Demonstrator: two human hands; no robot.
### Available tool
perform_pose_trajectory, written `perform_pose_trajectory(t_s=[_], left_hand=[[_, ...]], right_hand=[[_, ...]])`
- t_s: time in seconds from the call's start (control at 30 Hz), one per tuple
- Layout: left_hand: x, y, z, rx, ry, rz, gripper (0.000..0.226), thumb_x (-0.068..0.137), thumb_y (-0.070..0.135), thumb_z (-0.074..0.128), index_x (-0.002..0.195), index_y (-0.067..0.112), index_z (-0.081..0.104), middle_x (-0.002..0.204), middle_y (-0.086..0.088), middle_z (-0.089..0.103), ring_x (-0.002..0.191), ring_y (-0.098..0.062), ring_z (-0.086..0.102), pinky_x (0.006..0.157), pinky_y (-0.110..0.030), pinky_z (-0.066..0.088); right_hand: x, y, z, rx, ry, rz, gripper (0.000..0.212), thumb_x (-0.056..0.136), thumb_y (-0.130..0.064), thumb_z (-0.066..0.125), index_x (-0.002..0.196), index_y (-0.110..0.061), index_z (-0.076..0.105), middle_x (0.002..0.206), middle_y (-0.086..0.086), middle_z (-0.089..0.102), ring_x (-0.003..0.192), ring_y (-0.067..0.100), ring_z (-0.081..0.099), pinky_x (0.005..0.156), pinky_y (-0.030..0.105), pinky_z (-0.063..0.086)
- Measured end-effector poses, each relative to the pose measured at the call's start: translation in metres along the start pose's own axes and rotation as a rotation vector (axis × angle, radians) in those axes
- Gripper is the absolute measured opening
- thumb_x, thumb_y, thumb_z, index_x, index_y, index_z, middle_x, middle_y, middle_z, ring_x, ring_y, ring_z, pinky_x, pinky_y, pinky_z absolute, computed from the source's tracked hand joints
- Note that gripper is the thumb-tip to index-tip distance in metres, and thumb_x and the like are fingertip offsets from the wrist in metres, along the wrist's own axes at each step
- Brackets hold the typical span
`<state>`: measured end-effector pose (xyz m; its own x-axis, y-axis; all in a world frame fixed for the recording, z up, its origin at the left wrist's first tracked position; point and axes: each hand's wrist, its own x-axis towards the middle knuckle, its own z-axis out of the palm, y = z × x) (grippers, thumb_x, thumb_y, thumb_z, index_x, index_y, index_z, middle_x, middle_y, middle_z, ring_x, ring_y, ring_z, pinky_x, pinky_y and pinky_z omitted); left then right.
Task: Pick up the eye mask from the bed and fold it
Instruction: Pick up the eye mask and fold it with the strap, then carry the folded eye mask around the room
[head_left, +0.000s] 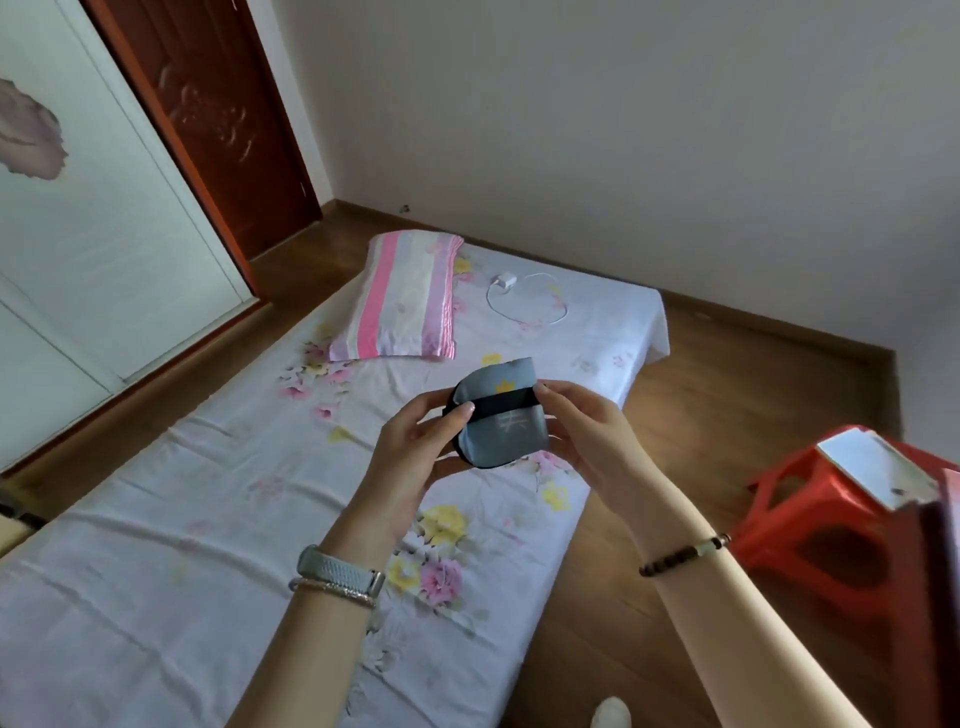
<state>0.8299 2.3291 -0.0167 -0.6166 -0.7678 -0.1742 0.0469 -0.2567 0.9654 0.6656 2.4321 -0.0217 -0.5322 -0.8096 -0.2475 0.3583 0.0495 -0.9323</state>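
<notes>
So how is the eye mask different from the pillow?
The eye mask is grey-blue with a black strap; the pillow has pink, white and lilac stripes. The eye mask is held up, folded, by the left hand and right hand; the pillow lies flat on the bed. The mask looks much smaller. Both are soft cloth.

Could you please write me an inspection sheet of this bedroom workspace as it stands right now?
Surface: bed with floral sheet, flat, slightly creased.
Job's things: eye mask, grey-blue with black strap across it, folded over, held in the air above the bed.
Clutter: striped pillow at the far end of the bed.
Grippers: left hand and right hand both grip the mask at its sides.
Cables: white charger with looped cord lying beside the pillow.
Surroundings: red plastic stool on wooden floor at right; wardrobe and brown door at left.
</notes>
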Motion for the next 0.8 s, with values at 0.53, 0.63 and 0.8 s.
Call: perform_pose_trajectory(t_s=[0.53,0.63,0.8], left_hand=[[0.116,-0.025,0.232,0.065,-0.335,-0.079,0.023,0.091,0.013,0.064,0.113,0.013,0.068,0.100,-0.006,0.074,0.089,-0.021,0.073,0.073,-0.032,0.059],[0.131,-0.031,0.265,0.043,-0.381,-0.120,0.018,0.091,0.012,0.063,0.108,0.015,0.069,0.099,-0.005,0.073,0.086,-0.020,0.073,0.068,-0.028,0.057],[0.162,-0.043,0.316,0.047,-0.480,-0.168,0.018,0.092,0.013,0.063,0.109,0.015,0.070,0.100,-0.005,0.073,0.090,-0.023,0.072,0.074,-0.034,0.059]], right_hand=[[0.031,-0.076,-0.220,0.027,0.349,-0.092,0.022,0.097,-0.019,0.060,0.108,-0.004,0.071,0.099,0.015,0.075,0.078,0.022,0.073,0.068,0.029,0.062],[0.033,-0.083,-0.251,0.023,0.391,-0.102,0.020,0.097,-0.021,0.061,0.106,-0.008,0.072,0.100,0.014,0.076,0.084,0.024,0.074,0.074,0.033,0.063],[0.045,-0.093,-0.299,0.049,0.465,-0.113,0.020,0.097,-0.021,0.060,0.108,-0.008,0.072,0.098,0.011,0.076,0.081,0.019,0.075,0.076,0.033,0.063]])
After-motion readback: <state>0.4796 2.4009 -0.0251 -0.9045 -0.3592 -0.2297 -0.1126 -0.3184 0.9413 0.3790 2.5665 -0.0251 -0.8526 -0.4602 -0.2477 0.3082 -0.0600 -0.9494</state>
